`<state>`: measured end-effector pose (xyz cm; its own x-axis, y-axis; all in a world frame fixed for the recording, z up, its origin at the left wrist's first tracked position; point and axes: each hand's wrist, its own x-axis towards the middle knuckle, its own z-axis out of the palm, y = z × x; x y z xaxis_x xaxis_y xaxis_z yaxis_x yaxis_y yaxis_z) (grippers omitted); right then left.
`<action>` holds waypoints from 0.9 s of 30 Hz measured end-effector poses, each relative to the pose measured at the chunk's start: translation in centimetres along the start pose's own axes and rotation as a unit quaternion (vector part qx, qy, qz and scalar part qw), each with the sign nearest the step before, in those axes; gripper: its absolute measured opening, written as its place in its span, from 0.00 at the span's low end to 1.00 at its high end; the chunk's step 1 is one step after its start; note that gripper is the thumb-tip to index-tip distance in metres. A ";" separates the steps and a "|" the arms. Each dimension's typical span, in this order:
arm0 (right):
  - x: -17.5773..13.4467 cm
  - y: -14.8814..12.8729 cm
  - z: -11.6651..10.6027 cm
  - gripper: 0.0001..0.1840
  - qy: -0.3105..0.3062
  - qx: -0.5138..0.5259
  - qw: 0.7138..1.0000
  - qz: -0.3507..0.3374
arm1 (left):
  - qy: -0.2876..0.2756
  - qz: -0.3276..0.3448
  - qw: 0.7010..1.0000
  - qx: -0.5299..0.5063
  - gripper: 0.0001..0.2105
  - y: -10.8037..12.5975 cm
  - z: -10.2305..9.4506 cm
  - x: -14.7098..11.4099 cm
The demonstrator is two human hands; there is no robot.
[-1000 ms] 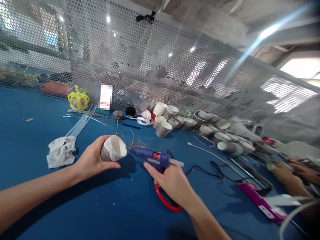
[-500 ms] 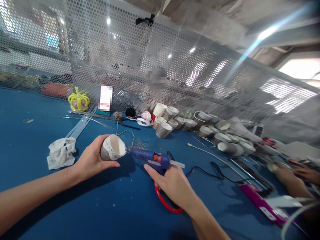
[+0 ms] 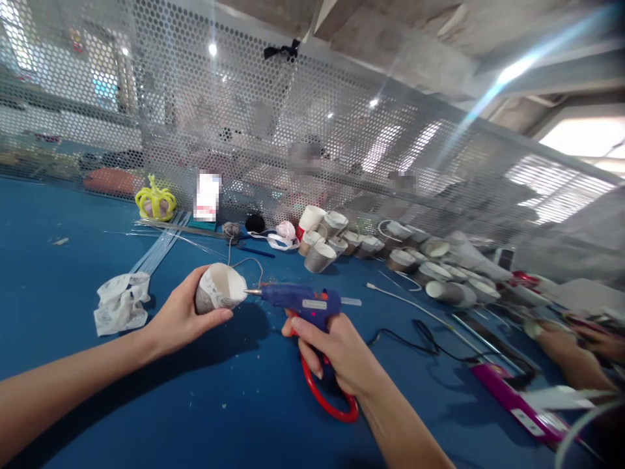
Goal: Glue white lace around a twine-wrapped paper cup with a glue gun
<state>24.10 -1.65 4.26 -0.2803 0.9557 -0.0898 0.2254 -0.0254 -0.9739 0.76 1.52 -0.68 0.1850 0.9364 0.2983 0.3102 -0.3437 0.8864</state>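
Observation:
My left hand is wrapped round a paper cup with grey sides and a white lace band, its open mouth tilted to the right. In my right hand is a blue hot glue gun, a clear glue stick poking out of its back. The metal nozzle points left and is at the cup's rim; I cannot tell whether it touches. Red-handled scissors lie beneath the right hand. Crumpled white lace rests left of the cup, and a grey yarn ball trails its strand behind it.
Several grey-white cups stand along the mesh partition. A yellow basket-like ornament, a phone and clear strips are at the back left. A black cord runs to a purple power strip; another person's hands are at far right.
The glue gun has rolled so its labelled side shows, and my right fingers now curl round the handle and trigger. The cup has stayed almost in place, with its mouth turned slightly.

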 end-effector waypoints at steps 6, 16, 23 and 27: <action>0.8 0.7 0.4 0.12 -0.001 0.173 0.984 0.039 | -0.037 -0.021 0.993 -0.110 0.27 0.6 0.1 -0.2; 1.9 2.1 0.9 0.12 0.000 0.315 0.945 0.085 | -0.070 0.008 0.989 -0.130 0.30 0.1 0.1 -0.7; 1.8 1.9 1.3 0.13 -0.006 0.292 0.950 0.106 | -0.068 0.008 0.989 -0.130 0.29 0.3 0.0 -0.7; 1.5 1.7 1.2 0.15 0.006 0.163 0.984 0.077 | -0.071 0.017 0.990 -0.119 0.28 0.4 0.0 -0.7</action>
<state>22.91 -0.67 2.26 -0.2545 0.9367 -0.2405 -0.0471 -0.2604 -0.9643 0.74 0.72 -0.55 0.3252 0.8994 0.2921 0.0764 -0.3329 0.9399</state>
